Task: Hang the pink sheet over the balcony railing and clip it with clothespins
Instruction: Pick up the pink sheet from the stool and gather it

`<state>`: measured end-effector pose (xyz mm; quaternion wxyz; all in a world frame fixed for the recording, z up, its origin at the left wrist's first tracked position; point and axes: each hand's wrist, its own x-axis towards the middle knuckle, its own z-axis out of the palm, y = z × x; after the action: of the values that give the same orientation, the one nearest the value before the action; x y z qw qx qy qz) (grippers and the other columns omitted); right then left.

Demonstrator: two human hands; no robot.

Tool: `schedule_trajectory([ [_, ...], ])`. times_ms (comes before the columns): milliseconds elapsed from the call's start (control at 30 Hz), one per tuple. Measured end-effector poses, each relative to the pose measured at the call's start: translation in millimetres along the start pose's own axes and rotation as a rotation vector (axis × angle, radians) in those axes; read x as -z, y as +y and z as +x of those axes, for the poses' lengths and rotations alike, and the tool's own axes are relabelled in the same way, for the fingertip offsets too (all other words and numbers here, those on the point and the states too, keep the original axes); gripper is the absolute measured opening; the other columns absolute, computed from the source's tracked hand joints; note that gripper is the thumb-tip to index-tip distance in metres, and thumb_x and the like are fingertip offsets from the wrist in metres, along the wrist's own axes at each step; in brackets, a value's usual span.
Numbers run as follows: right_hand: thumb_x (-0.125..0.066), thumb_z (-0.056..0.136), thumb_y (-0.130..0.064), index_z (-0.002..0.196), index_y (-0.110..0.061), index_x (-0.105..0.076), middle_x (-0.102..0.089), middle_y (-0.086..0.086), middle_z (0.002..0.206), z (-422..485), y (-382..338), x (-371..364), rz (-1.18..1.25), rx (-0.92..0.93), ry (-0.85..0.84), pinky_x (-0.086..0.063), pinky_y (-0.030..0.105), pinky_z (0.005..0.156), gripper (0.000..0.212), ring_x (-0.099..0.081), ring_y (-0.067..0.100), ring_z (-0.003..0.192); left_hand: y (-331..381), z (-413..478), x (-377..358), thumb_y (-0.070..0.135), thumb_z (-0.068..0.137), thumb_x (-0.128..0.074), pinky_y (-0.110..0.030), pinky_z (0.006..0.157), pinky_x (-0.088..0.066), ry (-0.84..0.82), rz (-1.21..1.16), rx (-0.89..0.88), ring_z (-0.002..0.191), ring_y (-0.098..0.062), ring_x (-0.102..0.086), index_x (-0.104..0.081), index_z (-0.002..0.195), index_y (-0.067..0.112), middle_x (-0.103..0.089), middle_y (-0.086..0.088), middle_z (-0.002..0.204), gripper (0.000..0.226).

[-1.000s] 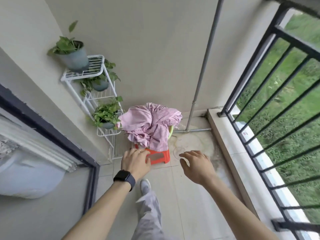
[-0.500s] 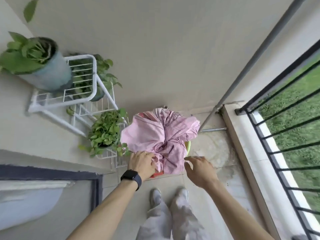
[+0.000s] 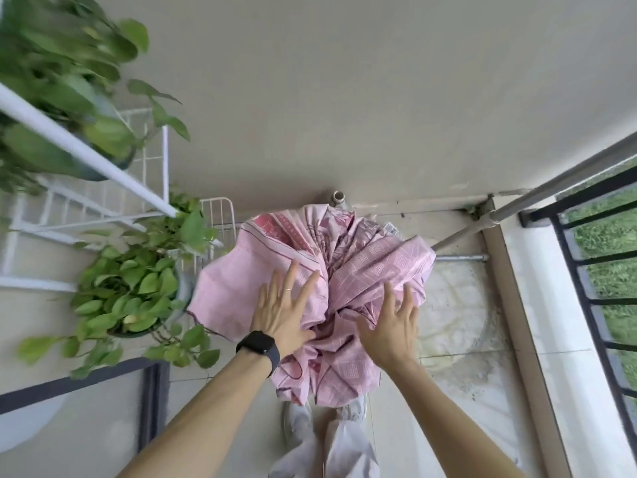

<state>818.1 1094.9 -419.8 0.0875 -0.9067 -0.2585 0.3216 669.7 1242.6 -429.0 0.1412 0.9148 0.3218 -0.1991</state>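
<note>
A crumpled pink sheet (image 3: 358, 257) with a checked print lies in a heap at the middle of the view, hiding whatever it rests on. My left hand (image 3: 282, 310), a black watch on its wrist, lies flat on the heap's left side with fingers spread. My right hand (image 3: 393, 320) presses on the heap's right side, fingers apart and bent into the folds. The black balcony railing (image 3: 586, 281) runs along the right edge, apart from the sheet. No clothespins show.
A white wire plant rack (image 3: 103, 174) with leafy potted plants (image 3: 131, 291) stands close on the left, touching the sheet's edge. A grey pipe (image 3: 537, 198) slants at the right above a raised ledge (image 3: 537, 305). My shoes (image 3: 300, 422) show below the heap.
I have stepped closer and bent over the heap. Both hands moved forward from its near edge onto the top of the sheet, fingers spreading.
</note>
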Motion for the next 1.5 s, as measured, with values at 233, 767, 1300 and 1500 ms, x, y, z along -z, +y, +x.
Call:
schedule_trajectory([
  [233, -0.054, 0.084, -0.003, 0.152, -0.052, 0.012, 0.043, 0.005, 0.155, 82, -4, 1, -0.475, 0.326, -0.049, 0.009, 0.072, 0.114, 0.107, 0.034, 0.033, 0.145, -13, 34, -11, 0.004, 0.085, -0.055, -0.034, 0.068, -0.052, -0.197, 0.015, 0.059, 0.096, -0.027, -0.066, -0.007, 0.156, 0.033, -0.062, -0.008, 0.126, 0.09],
  [767, -0.058, 0.084, -0.002, 0.113, -0.012, -0.06, -0.067, 0.005, 0.105, 48, 17, 45, 0.35, 0.051, 0.182, -0.047, 0.034, 0.075, 0.03, -0.063, 0.029, 0.094, -31, -11, 23, 0.067, 0.068, -0.067, -0.056, 0.118, -0.008, -0.153, 0.109, 0.032, 0.149, -0.033, -0.008, -0.012, 0.155, 0.02, -0.001, -0.009, 0.163, 0.113],
  [1300, -0.056, 0.083, -0.019, 0.103, -0.032, -0.061, -0.069, -0.01, 0.104, -35, -21, 159, 0.787, 0.076, 0.266, -0.054, 0.037, 0.081, 0.025, -0.066, 0.012, 0.095, 98, -19, 100, 0.017, 0.066, -0.077, -0.032, 0.086, -0.052, 0.103, -1.262, 0.476, 0.097, -0.022, -0.062, -0.041, 0.121, 0.031, -0.062, 0.002, 0.112, 0.067],
  [1500, -0.052, 0.095, -0.011, 0.106, -0.01, -0.059, -0.063, -0.004, 0.091, -75, -42, 283, 0.732, 0.185, 0.571, -0.042, 0.031, 0.075, 0.013, -0.058, 0.019, 0.087, 41, -46, 292, -0.015, 0.066, -0.048, -0.02, 0.072, -0.047, 0.423, -0.721, -0.064, 0.085, -0.024, -0.061, -0.066, 0.097, 0.029, -0.065, -0.002, 0.091, 0.057],
])
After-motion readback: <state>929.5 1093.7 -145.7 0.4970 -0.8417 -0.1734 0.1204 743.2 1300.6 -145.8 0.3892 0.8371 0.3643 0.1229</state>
